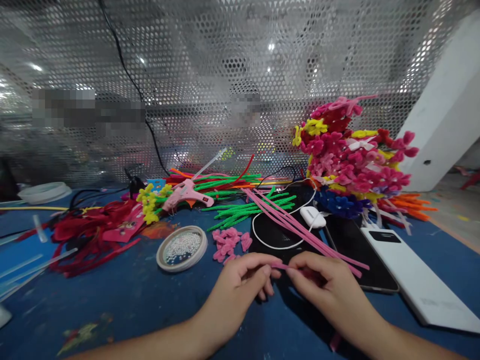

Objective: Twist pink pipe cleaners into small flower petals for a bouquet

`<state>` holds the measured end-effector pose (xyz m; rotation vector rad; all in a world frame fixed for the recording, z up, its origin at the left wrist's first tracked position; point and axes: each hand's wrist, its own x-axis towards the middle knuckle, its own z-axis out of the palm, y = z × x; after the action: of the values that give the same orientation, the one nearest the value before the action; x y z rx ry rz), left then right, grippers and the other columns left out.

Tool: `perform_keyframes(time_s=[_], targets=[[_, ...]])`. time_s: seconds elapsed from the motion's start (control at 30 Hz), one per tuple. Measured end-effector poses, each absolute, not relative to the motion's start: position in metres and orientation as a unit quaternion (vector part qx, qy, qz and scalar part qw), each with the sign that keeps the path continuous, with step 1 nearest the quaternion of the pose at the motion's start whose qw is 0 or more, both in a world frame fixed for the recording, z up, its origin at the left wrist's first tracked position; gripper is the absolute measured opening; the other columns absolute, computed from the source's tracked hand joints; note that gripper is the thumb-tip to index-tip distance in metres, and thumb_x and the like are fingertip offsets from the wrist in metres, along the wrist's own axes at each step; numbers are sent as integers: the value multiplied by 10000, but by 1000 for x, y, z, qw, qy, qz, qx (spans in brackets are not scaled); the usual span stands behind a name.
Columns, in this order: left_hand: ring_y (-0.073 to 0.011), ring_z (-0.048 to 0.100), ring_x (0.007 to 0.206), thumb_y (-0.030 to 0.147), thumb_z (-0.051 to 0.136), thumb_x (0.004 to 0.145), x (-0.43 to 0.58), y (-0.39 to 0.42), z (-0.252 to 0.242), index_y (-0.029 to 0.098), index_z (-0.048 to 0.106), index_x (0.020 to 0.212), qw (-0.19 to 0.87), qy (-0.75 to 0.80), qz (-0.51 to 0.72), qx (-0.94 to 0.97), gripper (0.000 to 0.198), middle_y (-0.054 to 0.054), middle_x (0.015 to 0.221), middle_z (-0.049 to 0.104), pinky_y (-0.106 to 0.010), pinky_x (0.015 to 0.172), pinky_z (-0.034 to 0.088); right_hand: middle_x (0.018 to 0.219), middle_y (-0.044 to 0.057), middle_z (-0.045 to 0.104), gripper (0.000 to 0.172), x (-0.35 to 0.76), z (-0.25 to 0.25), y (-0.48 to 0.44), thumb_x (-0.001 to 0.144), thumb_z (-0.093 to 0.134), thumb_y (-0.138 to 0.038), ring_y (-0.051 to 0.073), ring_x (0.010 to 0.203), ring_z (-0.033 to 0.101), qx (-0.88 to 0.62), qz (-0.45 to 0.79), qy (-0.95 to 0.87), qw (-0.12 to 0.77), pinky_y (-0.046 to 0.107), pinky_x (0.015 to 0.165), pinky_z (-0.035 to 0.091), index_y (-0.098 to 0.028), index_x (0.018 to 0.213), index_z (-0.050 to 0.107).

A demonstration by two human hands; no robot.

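My left hand [242, 280] and my right hand [324, 282] meet low in the middle, both pinching the near end of a pink pipe cleaner [282, 267]. A bundle of long pink pipe cleaners [296, 225] runs from my right hand up and left across a black pad [270, 235]. Small folded pink pieces [228, 242] lie just beyond my left hand. A round dish of white beads [182, 248] sits to their left.
A pink glue gun [187, 194] lies behind green pipe cleaners [247, 205]. Finished pipe-cleaner flowers [348, 155] pile at the right, red ones [90, 230] at the left. A black phone [356, 250], a white power bank [416, 280] and a white earbud case [313, 216] lie nearby. Perforated metal wall behind.
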<state>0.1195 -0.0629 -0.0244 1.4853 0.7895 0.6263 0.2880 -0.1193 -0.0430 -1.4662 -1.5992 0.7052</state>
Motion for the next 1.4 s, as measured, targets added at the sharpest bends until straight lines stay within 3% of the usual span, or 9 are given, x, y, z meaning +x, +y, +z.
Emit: perform_keyframes(time_s=[0.23, 0.4, 0.6, 0.73, 0.8, 0.93, 1.2, 1.4], targets=[[-101, 543, 630, 210, 499, 835, 119, -67, -22, 165, 651, 1034, 600, 328, 272, 677, 254, -56, 869, 639, -223, 599, 445, 698, -5, 666, 205, 287, -38, -121, 839, 500, -246, 132, 612, 576, -570, 261, -651, 428, 218, 546, 409, -198, 719, 659], [-129, 556, 713, 166, 503, 820, 117, -72, -18, 207, 659, 1070, 531, 300, 255, 750, 298, -57, 910, 630, -253, 679, 455, 673, -12, 666, 186, 287, -37, -123, 813, 518, -204, 123, 575, 576, -568, 220, -652, 450, 208, 523, 414, -200, 692, 659], [-149, 560, 830, 145, 522, 806, 113, -76, -17, 249, 557, 1224, 474, 235, 197, 825, 432, -43, 933, 612, -237, 710, 450, 587, -20, 626, 226, 288, -37, -124, 826, 513, -231, 112, 512, 542, -582, 188, -659, 438, 207, 478, 391, -192, 641, 637], [-130, 570, 749, 252, 519, 845, 114, -73, -18, 190, 665, 997, 539, 282, 234, 759, 219, -40, 847, 629, -244, 704, 451, 613, -12, 619, 204, 289, -38, -126, 840, 518, -235, 109, 534, 551, -560, 158, -691, 429, 207, 494, 398, -205, 710, 672], [-112, 562, 664, 296, 573, 815, 115, -71, -20, 155, 637, 906, 593, 309, 253, 698, 179, -26, 757, 619, -227, 637, 450, 593, -8, 588, 200, 289, -39, -128, 850, 522, -249, 104, 515, 533, -536, 138, -722, 415, 209, 476, 380, -212, 757, 695], [-89, 552, 614, 269, 678, 728, 116, -72, -21, 159, 546, 913, 636, 318, 249, 658, 252, 18, 682, 582, -198, 592, 430, 634, 8, 594, 181, 289, -41, -131, 861, 527, -234, 103, 552, 552, -494, 126, -755, 413, 207, 499, 392, -209, 824, 702], [-48, 466, 499, 166, 614, 720, 118, -73, -20, 212, 352, 889, 655, 316, 345, 593, 315, 85, 599, 532, -158, 494, 355, 771, 36, 668, 190, 291, -39, -131, 885, 504, -247, 129, 666, 611, -491, 158, -733, 444, 226, 600, 475, -217, 947, 680], [-62, 460, 507, 169, 606, 703, 119, -70, -18, 202, 385, 893, 644, 338, 366, 580, 293, 80, 580, 525, -174, 498, 354, 762, 20, 667, 165, 292, -39, -130, 860, 532, -195, 118, 652, 612, -506, 150, -715, 458, 211, 583, 468, -217, 920, 683]])
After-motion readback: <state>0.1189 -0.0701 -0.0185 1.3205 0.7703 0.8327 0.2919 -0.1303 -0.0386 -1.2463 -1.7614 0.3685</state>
